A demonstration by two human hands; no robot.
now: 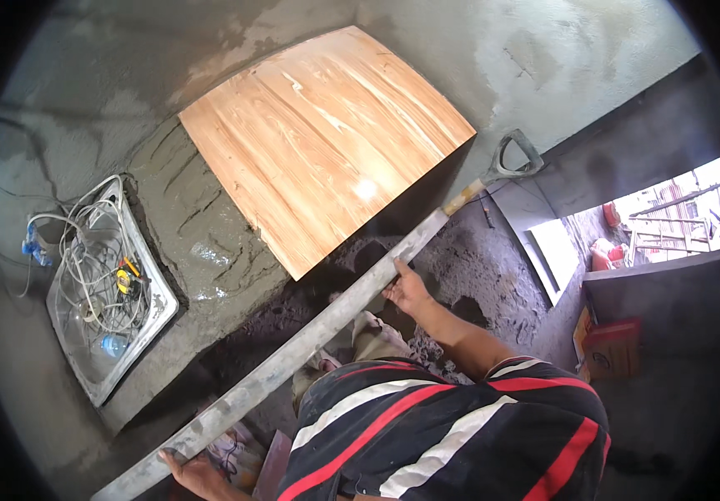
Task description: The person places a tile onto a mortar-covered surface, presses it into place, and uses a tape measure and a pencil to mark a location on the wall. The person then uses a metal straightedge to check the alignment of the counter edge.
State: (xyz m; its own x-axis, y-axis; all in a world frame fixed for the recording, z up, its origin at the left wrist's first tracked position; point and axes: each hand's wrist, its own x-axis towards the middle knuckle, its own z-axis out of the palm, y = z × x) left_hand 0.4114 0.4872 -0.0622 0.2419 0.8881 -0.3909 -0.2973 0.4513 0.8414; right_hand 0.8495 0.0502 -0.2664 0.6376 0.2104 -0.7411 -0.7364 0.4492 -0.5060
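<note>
A long grey metal straightedge (293, 355), smeared with mortar, runs diagonally in front of my body. My right hand (408, 288) grips its upper edge toward the far end. Near its lower left end, my left hand (193, 474) holds it with the thumb on the top side; some of its fingers are hidden beneath. Beyond the bar, a large wood-grain tile (330, 142) lies on the counter against the wall. Wet grey mortar (201, 225) with trowel grooves covers the counter to the left of the tile.
A metal sink (159, 292) at left holds tangled cables, a yellow tape measure (123, 280) and a plastic bottle (113, 344). A D-shaped shovel handle (517, 154) stands past the bar's far end. Rough mortar (510, 267) lies on the floor, with a red box (613, 349) at right.
</note>
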